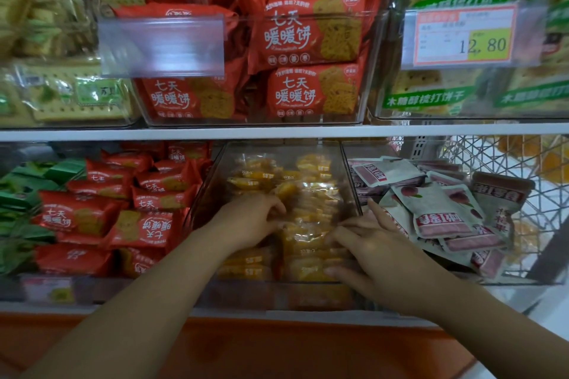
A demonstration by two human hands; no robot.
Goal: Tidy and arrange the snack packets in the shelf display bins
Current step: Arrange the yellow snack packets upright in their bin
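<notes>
Both my hands reach into the clear middle bin (pixel 212 175) on the lower shelf. It is filled with several yellow snack packets (pixel 303 237) in see-through wrappers. My left hand (pixel 252 218) lies on the packets at the left, fingers curled round one. My right hand (pixel 366 252) rests on the stack at the right with fingers spread and fairly straight, its thumb by the bin's right wall. Part of the stack is hidden under both hands.
Red biscuit packets (pixel 129 209) fill the bin to the left, green packets (pixel 21 194) beyond them. White and pink fruit packets (pixel 440 209) lie loose at the right beside a wire basket (pixel 498 163). The upper shelf holds bins of red packets (pixel 308 40) and a price tag (pixel 465 37).
</notes>
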